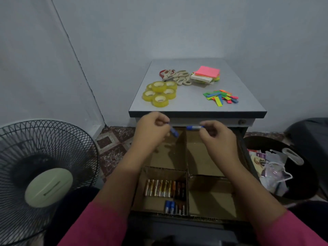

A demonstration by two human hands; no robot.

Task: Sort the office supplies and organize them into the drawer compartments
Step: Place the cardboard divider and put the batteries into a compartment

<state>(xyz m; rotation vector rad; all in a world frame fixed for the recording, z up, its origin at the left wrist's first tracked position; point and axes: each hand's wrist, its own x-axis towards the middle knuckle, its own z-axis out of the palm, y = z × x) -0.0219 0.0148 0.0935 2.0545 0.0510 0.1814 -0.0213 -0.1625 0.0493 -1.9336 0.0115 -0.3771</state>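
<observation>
My left hand (152, 128) pinches a blue pen (174, 131) that points down and to the right. A second blue pen (193, 128) lies level in the pinch of my right hand (215, 136). Both hands hover above the far compartments of the open drawer (200, 157), which has cardboard dividers. Several batteries (165, 188) lie in the near left compartment, with a few more batteries (174, 207) below them. On the cabinet top (191, 103) are tape rolls (159, 93), scissors (176, 77), sticky note pads (205, 74) and coloured tabs (221, 97).
A black standing fan (46, 176) is at the lower left. At the right a dark bin (284, 167) holds plastic bags and paper scraps. The cabinet stands against a grey wall, with patterned floor tiles (110, 142) to its left.
</observation>
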